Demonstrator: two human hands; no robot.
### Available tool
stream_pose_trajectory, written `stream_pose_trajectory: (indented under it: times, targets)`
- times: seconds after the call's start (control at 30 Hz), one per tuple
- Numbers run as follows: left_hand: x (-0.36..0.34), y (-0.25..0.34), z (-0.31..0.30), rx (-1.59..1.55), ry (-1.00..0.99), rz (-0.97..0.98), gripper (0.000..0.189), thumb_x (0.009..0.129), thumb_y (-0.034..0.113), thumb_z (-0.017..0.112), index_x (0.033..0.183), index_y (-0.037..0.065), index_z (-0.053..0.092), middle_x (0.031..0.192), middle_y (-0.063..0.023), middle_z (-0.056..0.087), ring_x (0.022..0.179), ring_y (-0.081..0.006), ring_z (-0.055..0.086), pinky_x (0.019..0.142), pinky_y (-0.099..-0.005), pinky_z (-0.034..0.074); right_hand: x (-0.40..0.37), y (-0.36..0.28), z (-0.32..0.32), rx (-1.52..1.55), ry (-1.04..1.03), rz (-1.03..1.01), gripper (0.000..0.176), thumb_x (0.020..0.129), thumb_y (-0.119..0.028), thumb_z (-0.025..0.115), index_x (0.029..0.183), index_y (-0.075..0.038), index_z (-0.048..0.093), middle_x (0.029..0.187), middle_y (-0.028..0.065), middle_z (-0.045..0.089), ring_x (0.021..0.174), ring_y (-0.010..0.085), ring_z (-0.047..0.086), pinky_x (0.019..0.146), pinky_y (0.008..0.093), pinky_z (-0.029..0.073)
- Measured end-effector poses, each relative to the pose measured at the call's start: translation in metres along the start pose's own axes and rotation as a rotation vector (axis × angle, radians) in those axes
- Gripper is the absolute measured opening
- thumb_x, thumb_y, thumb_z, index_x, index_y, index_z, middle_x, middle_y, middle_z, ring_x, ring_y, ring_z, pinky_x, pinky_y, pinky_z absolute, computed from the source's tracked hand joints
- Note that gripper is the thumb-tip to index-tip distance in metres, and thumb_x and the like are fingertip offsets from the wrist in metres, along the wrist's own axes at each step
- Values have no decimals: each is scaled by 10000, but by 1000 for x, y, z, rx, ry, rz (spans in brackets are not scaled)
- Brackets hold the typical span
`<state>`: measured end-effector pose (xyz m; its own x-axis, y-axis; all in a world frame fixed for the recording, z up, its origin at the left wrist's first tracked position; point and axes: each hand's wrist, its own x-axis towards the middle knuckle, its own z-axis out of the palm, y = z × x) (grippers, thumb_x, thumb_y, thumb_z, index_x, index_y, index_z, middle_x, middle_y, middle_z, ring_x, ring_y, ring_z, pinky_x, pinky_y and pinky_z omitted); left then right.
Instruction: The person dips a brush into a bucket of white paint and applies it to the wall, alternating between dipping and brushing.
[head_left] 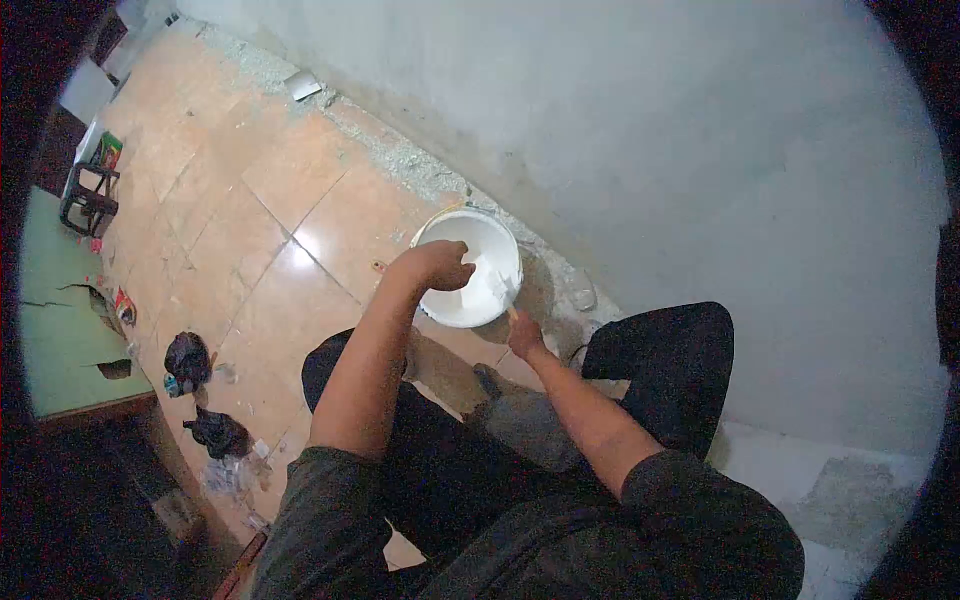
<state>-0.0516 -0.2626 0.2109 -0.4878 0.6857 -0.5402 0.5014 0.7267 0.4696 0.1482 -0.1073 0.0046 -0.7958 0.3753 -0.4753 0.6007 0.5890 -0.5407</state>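
A white bucket (452,306) holding white paste stands on the tiled floor against the foot of the grey wall. My left hand (436,266) is over the bucket with its fingers curled around a thin handle that dips into the white paste. My right hand (524,333) sits at the bucket's right rim, closed on the handle of a flat scraper (506,290) whose blade, smeared white, reaches into the bucket. I am crouched, with my knees in dark trousers on either side below the bucket.
The grey plastered wall (700,150) fills the right and top. Rubble lines its base. Black plastic bags (187,358) and litter lie on the orange tiles at left, next to a green board (60,320) and a small black stool (88,198).
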Motion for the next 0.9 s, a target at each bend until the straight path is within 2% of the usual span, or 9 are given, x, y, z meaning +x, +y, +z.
stream_pose_trajectory:
  times: [0.1,0.17,0.27,0.33,0.47,0.53,0.67,0.73,0.9]
  targets:
    - [0,-3,2,6,26,-4,453,845,332,483,1116,-27,535,1110,-243,563,1043,-369,543,909,-427,424,8,-15,-16,93,9,67,364,891,-218,450,1206,-37,439,964,185,567,922,327,559,795,433,455]
    - [0,-4,0,13,11,-14,455,845,334,482,1125,-21,532,1116,-242,561,1045,-369,542,912,-427,422,39,28,13,177,-11,65,375,897,-244,451,1225,-63,436,999,160,554,951,305,552,808,429,457]
    - [-4,-3,-4,0,30,-15,455,846,329,484,1146,-10,526,1123,-238,559,1054,-366,539,918,-428,418,27,5,4,728,102,75,339,916,-284,443,1211,-119,455,1083,104,501,972,248,534,824,418,463]
    - [-5,0,-8,20,-50,-56,499,878,339,464,1255,12,449,1206,-208,523,1115,-343,509,948,-409,406,27,-3,-10,980,-10,182,295,921,-290,447,1149,-104,470,1135,107,462,913,221,523,793,405,460]
    - [-4,-5,-4,25,-11,-60,492,878,329,466,1250,7,453,1199,-215,526,1109,-344,514,948,-408,405,53,8,6,831,24,208,275,932,-297,429,1093,-80,478,1077,101,493,876,207,504,772,390,449]
    - [-6,-5,-6,17,-11,-47,492,881,327,466,1251,3,449,1197,-219,525,1105,-345,516,948,-406,406,50,-4,13,970,171,39,294,941,-302,404,1071,-53,490,1006,86,523,872,212,498,781,377,427]
    - [-12,2,-17,16,-43,-73,490,880,322,470,1249,0,448,1205,-222,517,1108,-346,511,950,-405,404,55,-1,12,1156,148,37,270,941,-262,392,1029,-36,511,934,84,537,860,208,499,796,362,414]
    - [-15,3,-18,-17,-21,-66,478,877,311,478,1242,2,454,1197,-224,521,1105,-350,512,950,-409,403,70,25,25,401,283,-101,244,934,-236,395,1008,-47,529,916,94,537,870,199,501,807,357,405]
    - [-14,-1,-12,-20,34,-48,472,872,308,489,1235,8,462,1179,-225,533,1088,-362,520,940,-416,408,74,2,36,415,261,-21,175,894,-155,440,994,-58,546,879,86,545,850,186,513,771,342,413]
